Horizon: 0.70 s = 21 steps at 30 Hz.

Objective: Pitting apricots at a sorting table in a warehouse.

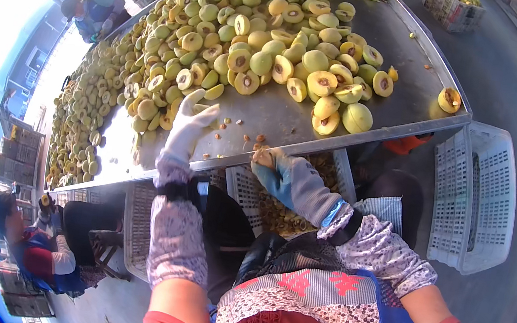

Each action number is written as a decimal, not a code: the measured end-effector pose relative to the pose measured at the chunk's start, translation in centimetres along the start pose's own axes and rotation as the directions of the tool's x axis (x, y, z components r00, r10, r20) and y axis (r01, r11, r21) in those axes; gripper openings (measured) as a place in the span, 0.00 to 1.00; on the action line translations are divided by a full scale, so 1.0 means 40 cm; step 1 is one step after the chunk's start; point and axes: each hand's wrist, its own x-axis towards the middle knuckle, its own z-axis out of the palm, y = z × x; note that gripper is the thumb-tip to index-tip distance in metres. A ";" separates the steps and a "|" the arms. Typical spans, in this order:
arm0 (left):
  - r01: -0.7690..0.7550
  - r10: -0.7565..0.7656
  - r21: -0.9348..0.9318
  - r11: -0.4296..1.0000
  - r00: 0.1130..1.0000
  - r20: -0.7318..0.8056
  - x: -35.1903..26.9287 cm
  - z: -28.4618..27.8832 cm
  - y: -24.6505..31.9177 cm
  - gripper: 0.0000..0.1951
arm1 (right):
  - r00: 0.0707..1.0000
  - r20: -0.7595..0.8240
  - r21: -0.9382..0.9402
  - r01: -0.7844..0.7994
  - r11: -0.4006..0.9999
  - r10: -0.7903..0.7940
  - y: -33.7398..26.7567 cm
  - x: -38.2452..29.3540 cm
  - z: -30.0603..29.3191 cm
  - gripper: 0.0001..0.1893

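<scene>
My left hand, in a white glove, reaches over the metal table at the near edge of a large heap of halved green-yellow stone fruit. Its fingers are spread, and I see nothing gripped in them. My right hand wears a blue and grey coated glove and is curled at the table's front edge. Whether something small sits between its fingertips is unclear. Several brown fruit stones lie scattered on the metal between my hands. Many fruit halves show a stone or a brown hollow.
Below the table edge, a white plastic crate holds brownish pieces. Stacked white crates stand on the floor at right. A filled crate is farther back. One person sits at lower left; another is across the table.
</scene>
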 end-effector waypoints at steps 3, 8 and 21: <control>-0.406 0.419 -0.346 0.846 0.907 -0.041 -0.100 0.057 0.011 0.30 | 0.996 -0.082 0.082 0.026 0.996 -0.020 -0.002 0.018 0.001 0.16; -0.426 0.454 -0.519 0.741 0.887 -0.081 -0.214 0.194 0.082 0.21 | 0.998 -0.049 0.078 -0.027 0.997 0.031 0.013 0.026 0.025 0.18; -0.685 0.674 0.114 0.719 0.649 -0.351 -0.219 0.260 0.074 0.12 | 0.996 -0.029 0.293 -0.071 0.953 0.083 0.014 0.016 0.029 0.18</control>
